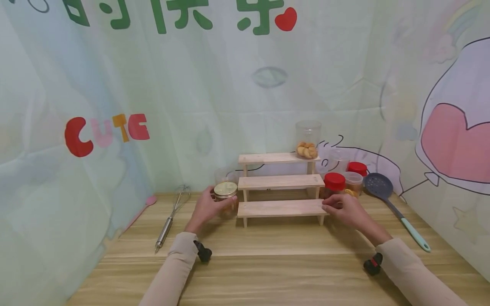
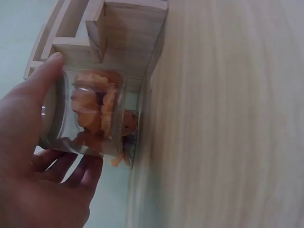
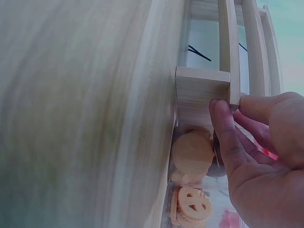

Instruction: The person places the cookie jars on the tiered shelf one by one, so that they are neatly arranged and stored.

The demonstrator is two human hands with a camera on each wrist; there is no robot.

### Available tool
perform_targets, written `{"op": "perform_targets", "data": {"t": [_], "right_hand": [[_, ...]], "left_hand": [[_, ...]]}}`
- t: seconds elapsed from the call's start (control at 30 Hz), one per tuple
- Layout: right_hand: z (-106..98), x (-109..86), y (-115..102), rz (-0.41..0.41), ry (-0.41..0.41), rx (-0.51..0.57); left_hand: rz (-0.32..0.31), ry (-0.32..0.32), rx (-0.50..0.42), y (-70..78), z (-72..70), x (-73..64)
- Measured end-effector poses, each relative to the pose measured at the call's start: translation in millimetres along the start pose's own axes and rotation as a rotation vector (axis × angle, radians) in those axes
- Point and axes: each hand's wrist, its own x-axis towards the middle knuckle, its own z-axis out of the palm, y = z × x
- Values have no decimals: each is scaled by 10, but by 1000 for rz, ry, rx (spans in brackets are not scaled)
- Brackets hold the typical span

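Note:
My left hand point(image 1: 206, 210) grips a clear jar with a gold lid point(image 1: 226, 189), at the left end of a three-step wooden rack point(image 1: 281, 208). In the left wrist view the thumb lies by the lid, the fingers curl around the far side, and orange-brown pieces show inside the jar point(image 2: 95, 111). At the rack's other end my right hand point(image 1: 347, 210) pinches the edge of the lowest step between thumb and fingers. A clear jar of round cookies point(image 1: 307, 146) stands on the top step, at the right.
Right of the rack stand red-lidded jars point(image 1: 334, 182) and a clear container point(image 1: 354, 178); cookies point(image 3: 192, 204) show there. A slotted turner point(image 1: 379, 186) lies farther right. To the left lie a whisk point(image 1: 166, 227) and a pink spoon point(image 1: 151, 200). Printed cloth point(image 1: 183, 140) hangs behind.

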Motion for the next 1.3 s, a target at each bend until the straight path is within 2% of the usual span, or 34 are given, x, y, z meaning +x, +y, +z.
{"op": "perform_targets", "data": {"t": [0.2,0.37,0.67,0.8,0.97,1.13,1.3], "right_hand": [[-3,-6,-7,8,-5,0],[0,-16,-7,-5,9,3],[-11,-36,23,-10,25,6],[0,-8,22,-14,25,11],[-19,11,18,-4,26,8],[-26,5,14,14,14,20],[19,1,2,17,10,36]], "left_hand": [[-3,81,-64,92,-61,14],[11,130,-79,192,-44,35],[73,242,-130,436,-4,107],[103,290,-174,605,-14,128],[116,299,-281,896,81,197],[90,307,-305,1206,224,361],[57,325,-273,1464,314,584]]}}
